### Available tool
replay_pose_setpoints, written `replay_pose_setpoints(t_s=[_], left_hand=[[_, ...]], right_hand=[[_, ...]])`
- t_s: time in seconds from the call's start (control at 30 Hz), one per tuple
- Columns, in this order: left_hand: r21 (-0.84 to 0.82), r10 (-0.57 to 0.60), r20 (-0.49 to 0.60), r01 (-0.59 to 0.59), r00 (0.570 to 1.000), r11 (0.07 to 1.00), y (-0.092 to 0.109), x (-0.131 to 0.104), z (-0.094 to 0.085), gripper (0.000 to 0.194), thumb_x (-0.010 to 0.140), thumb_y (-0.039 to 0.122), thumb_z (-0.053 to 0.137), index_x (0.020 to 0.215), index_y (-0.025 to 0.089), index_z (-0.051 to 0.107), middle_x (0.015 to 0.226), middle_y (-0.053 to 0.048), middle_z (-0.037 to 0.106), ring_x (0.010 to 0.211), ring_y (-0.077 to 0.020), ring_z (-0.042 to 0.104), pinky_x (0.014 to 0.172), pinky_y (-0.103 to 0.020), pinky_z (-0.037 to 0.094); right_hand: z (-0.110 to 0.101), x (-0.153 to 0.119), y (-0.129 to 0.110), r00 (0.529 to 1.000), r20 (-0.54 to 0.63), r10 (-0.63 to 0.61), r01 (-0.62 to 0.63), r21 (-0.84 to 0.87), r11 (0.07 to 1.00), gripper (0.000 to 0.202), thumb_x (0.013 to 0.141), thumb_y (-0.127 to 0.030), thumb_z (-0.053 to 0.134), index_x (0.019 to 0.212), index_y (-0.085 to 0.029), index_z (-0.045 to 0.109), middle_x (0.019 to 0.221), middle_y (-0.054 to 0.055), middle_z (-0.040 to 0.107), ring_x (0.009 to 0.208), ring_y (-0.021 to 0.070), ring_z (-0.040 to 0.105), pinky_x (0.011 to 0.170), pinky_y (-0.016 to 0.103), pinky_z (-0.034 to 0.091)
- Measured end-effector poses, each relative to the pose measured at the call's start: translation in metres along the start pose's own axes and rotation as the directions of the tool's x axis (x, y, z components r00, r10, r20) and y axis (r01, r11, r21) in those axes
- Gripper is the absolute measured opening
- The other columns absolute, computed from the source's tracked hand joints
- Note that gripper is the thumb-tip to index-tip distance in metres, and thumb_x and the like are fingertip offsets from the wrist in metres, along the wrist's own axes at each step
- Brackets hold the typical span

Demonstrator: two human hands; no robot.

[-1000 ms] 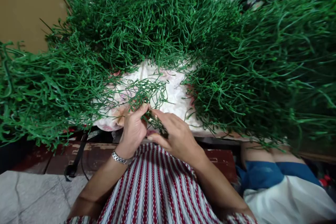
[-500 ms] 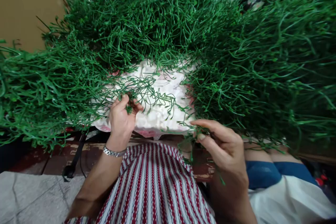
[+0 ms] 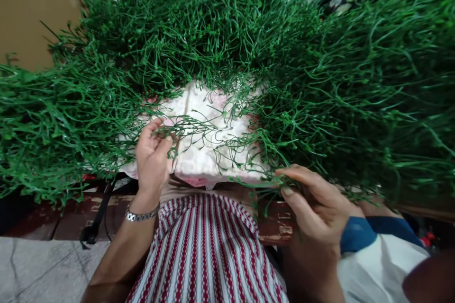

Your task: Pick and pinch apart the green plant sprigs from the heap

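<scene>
Green stems (image 3: 172, 129) are trailing from the left hand's (image 3: 152, 163) pinch over white cloth (image 3: 199, 158), right hand (image 3: 318, 208), well apart, pinching more; apparently separating strands, further movement seemingly calling for light fingers against snagging.

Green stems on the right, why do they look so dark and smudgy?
In the head view, the green stems at far right sit in dim light and look soft, perhaps blurred; the pale cover is much brighter, the silver wristband crisper.
</scene>
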State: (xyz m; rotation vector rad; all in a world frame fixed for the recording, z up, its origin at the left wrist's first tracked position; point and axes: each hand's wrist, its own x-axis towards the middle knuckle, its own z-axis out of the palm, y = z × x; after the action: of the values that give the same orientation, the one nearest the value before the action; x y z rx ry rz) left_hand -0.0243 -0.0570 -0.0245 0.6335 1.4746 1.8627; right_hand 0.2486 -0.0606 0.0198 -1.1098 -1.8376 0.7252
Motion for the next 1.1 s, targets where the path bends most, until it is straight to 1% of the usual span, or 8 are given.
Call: replay_pose_setpoints(t_s=[0.13,0.27,0.4,0.47,0.53,0.73,0.97,1.1], left_hand=[[0.354,0.341,0.058,-0.338,0.938,0.872,0.002,-0.013,-0.009,0.058,0.073,0.016,0.066,0.128,0.022,0.048,0.127,-0.009,0.051,0.120,-0.0206,0.046,0.104,-0.032,0.036],[0.523,0.604,0.263,-0.637,0.752,0.566,0.013,-0.026,-0.007,0.060,0.072,0.013,0.065,0.130,0.021,0.049,0.134,-0.010,0.047,0.130,-0.0273,0.036,0.113,-0.044,0.021],[0.284,0.539,0.687,-0.863,0.487,0.418,0.029,-0.037,0.020,0.049,0.071,0.008,0.061,0.117,0.027,0.059,0.129,-0.005,0.054,0.129,-0.0286,0.040,0.110,-0.054,0.025],[0.079,0.420,0.863,-0.895,0.282,0.439,0.032,-0.041,0.037,0.045,0.072,0.006,0.057,0.112,0.026,0.061,0.125,-0.005,0.058,0.129,-0.0275,0.041,0.111,-0.055,0.024],[-0.028,0.352,0.917,-0.847,0.190,0.531,0.033,-0.046,0.047,0.039,0.071,0.003,0.055,0.103,0.023,0.066,0.108,-0.007,0.067,0.118,-0.0256,0.053,0.111,-0.052,0.026],[0.116,0.329,0.784,-0.644,0.527,0.756,0.038,-0.058,0.027,0.038,0.071,0.003,0.056,0.099,0.024,0.071,0.081,-0.005,0.071,0.072,-0.0180,0.065,0.066,-0.029,0.053],[0.197,0.318,0.705,-0.606,0.634,0.770,0.034,-0.058,0.001,0.037,0.079,0.005,0.052,0.105,0.026,0.069,0.081,-0.004,0.069,0.075,-0.0166,0.063,0.066,-0.026,0.050],[0.228,0.246,0.681,-0.520,0.689,0.823,0.031,-0.049,-0.013,0.032,0.079,0.011,0.052,0.102,0.027,0.069,0.107,-0.006,0.063,0.093,-0.0208,0.061,0.079,-0.033,0.050]], right_hand=[[0.000,0.006,-0.006,0.988,0.112,-0.109,0.105,0.046,0.993,0.033,0.075,-0.005,0.054,0.100,-0.023,0.066,0.074,0.003,0.061,0.067,0.0159,0.058,0.057,0.028,0.045],[-0.002,0.010,-0.009,0.948,0.231,-0.219,0.207,0.075,0.975,0.034,0.076,-0.005,0.052,0.101,-0.022,0.065,0.076,0.003,0.062,0.071,0.0166,0.058,0.063,0.031,0.047],[-0.005,0.016,-0.017,0.843,0.452,-0.293,0.350,-0.045,0.936,0.029,0.080,-0.009,0.049,0.100,-0.023,0.066,0.078,0.004,0.062,0.078,0.0175,0.057,0.069,0.033,0.047],[-0.006,0.020,-0.024,0.786,0.535,-0.309,0.415,-0.087,0.905,0.029,0.082,-0.010,0.047,0.102,-0.023,0.064,0.084,0.005,0.064,0.085,0.0186,0.057,0.073,0.034,0.048],[-0.007,0.022,-0.030,0.756,0.570,-0.322,0.447,-0.091,0.890,0.032,0.083,-0.010,0.047,0.107,-0.024,0.061,0.087,0.005,0.065,0.087,0.0191,0.057,0.075,0.035,0.048],[-0.009,0.027,-0.031,0.868,0.429,-0.251,0.348,-0.164,0.923,0.049,0.081,-0.032,0.062,0.126,-0.019,0.047,0.108,0.011,0.060,0.100,0.0224,0.057,0.085,0.036,0.049],[0.009,0.037,-0.015,0.863,0.422,-0.278,0.323,-0.036,0.946,0.019,0.087,-0.022,0.051,0.102,-0.016,0.061,0.086,0.006,0.063,0.079,0.0147,0.060,0.070,0.026,0.050],[0.019,0.042,-0.013,0.834,0.444,-0.329,0.360,0.013,0.933,0.018,0.086,-0.018,0.051,0.100,-0.016,0.061,0.086,0.006,0.061,0.081,0.0147,0.058,0.071,0.026,0.048]])
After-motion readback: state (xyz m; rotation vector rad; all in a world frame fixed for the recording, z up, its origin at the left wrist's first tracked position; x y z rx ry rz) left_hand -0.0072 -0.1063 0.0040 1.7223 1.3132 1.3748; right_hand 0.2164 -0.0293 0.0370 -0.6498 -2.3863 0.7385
